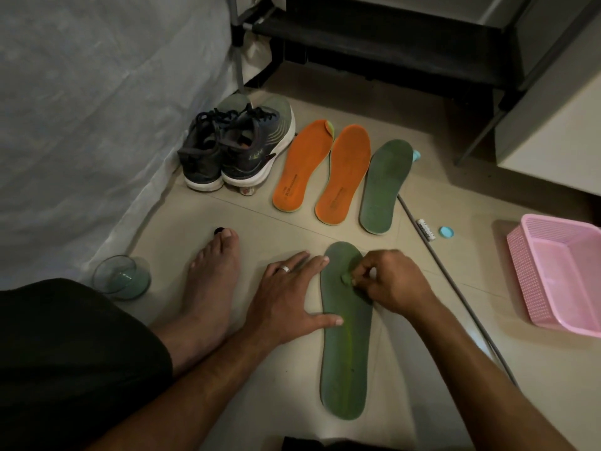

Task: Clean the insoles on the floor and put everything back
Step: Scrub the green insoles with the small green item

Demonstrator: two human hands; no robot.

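From where I sit, the beige tiled floor (406, 369) carries everything, so I take the risks from big to small. The pink perforated plastic basket (559, 271) lies well off to my right, out of the way. The pair of dark grey running shoes with white soles (234, 148) stands far from my hands, beside two orange foam insoles (325, 167) and a second dark green insole (385, 187), all lying flat in a row.

The long dark green foam insole (346, 336) that I am working on lies flat just in front of me. My left hand (292, 297) is spread flat with straight fingers, its fingertips and thumb pressing the insole's left edge. My right hand (390, 281) has its fingers curled, pinching a small green wad, perhaps a cloth or sponge (345, 278), against the forefoot.

My worry is that a hard rub could buckle the soft foam or skid it across the smooth tile, since only its edge is pinned. The clear glass tumbler holding a little bluish liquid (122, 277) stands close to my bare foot (208, 288); a shift of that leg could tip it. The small blue cap (446, 232) and white tube (426, 228) could be forgotten when packing away.
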